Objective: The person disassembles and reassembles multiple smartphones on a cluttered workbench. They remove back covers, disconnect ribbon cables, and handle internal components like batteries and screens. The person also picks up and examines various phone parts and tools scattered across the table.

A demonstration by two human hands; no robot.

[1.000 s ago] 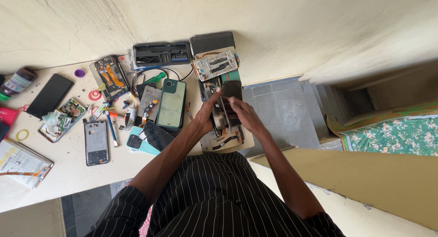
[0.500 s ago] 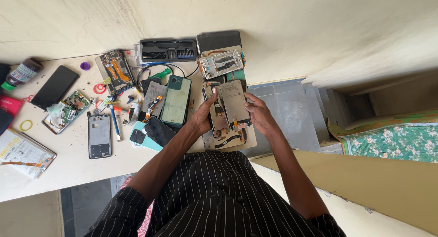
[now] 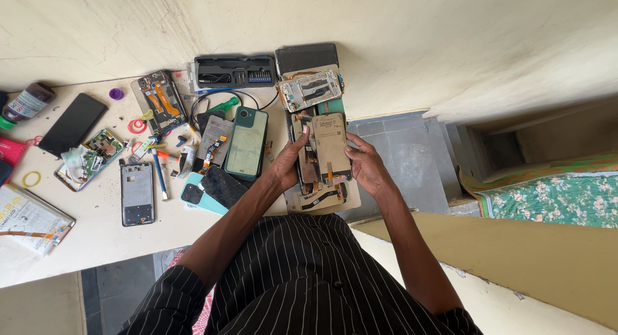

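Note:
Both my hands hold a tan phone display panel [image 3: 331, 147] above the right end of the white table [image 3: 103, 238]. My left hand [image 3: 290, 162] grips its left edge, thumb up along the side. My right hand [image 3: 365, 166] grips its right edge. Under the panel lie more display parts with flex cables [image 3: 318, 196], and a bare metal phone frame [image 3: 310, 90] lies just beyond. A green phone [image 3: 246, 142] rests face down left of my left hand.
Scattered leftward are a black screwdriver bit case [image 3: 234, 71], an open phone chassis [image 3: 137, 193], a circuit board [image 3: 159, 100], a black phone [image 3: 73, 124], a bottle [image 3: 26, 103] and small tools. Right of the table the tiled floor [image 3: 412, 154] drops away beside a floral cloth [image 3: 553, 196].
The tan panel now sits squarely between both hands. The view has shifted slightly, bringing the table's left side closer.

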